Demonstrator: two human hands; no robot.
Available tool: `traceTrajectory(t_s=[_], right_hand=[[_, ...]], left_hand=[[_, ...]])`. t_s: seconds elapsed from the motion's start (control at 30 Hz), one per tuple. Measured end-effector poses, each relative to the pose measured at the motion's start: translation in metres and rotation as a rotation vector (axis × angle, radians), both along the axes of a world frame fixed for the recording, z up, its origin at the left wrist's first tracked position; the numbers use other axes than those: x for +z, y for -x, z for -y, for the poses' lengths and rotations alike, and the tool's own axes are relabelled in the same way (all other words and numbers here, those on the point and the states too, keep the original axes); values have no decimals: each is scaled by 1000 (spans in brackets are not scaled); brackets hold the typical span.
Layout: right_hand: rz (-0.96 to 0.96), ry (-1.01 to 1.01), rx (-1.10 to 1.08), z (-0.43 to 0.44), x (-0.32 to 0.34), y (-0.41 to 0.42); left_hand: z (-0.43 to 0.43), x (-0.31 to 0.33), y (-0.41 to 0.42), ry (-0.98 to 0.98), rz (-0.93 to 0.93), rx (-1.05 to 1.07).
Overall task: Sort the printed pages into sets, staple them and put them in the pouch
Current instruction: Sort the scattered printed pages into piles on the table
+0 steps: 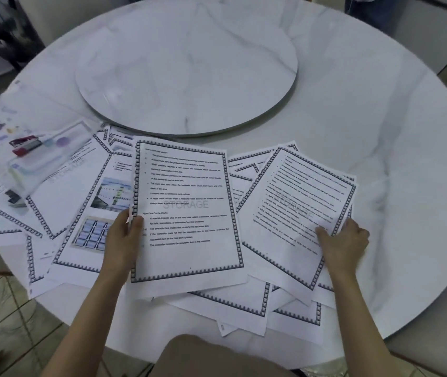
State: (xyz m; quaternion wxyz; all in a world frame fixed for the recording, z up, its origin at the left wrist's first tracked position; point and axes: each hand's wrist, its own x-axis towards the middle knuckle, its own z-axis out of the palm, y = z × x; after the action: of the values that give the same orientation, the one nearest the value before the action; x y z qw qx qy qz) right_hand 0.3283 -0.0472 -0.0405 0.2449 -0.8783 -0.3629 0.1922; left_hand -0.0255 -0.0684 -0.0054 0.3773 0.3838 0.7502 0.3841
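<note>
Several printed pages with dark patterned borders lie spread over the near half of the round marble table (380, 137). My left hand (123, 240) grips the left edge of an upright text page (187, 208), thumb on top. My right hand (344, 240) pinches the lower right edge of a tilted text page (295, 202). A clear plastic pouch (7, 137) lies at the far left on top of some pages. A red and black stapler (25, 145) rests on or in it; which, I cannot tell.
A round marble turntable (187, 69) fills the table's middle. Pages with pictures (99, 213) lie left of my left hand. More sheets overhang the table's near edge (244, 317). A person's legs (369, 12) stand beyond the far right rim. Tiled floor shows at lower left.
</note>
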Motion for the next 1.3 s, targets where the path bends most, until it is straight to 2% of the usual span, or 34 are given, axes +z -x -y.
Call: traceTrajectory(t_s=[0.1, 0.27, 0.4, 0.5, 0.73, 1.17, 1.3], right_hand=[[-98, -69, -80, -2, 0, -2], [-216, -238, -94, 1, 11, -7], [-241, -364, -72, 2, 25, -15], [-259, -471, -132, -1, 36, -31], [-444, -640, -238, -4, 71, -56], [-443, -707, -259, -6, 55, -32], [-493, -634, -223, -8, 49, -21]], left_hand=[[2, -2, 6, 24, -14, -1], [4, -5, 5, 24, -19, -2], [4, -8, 0, 33, -3, 2], [3, -11, 1, 33, -9, -8], [4, -7, -1, 15, -18, -9], [1, 64, 17, -288, 15, 86], [-1, 76, 21, -321, 180, 60]])
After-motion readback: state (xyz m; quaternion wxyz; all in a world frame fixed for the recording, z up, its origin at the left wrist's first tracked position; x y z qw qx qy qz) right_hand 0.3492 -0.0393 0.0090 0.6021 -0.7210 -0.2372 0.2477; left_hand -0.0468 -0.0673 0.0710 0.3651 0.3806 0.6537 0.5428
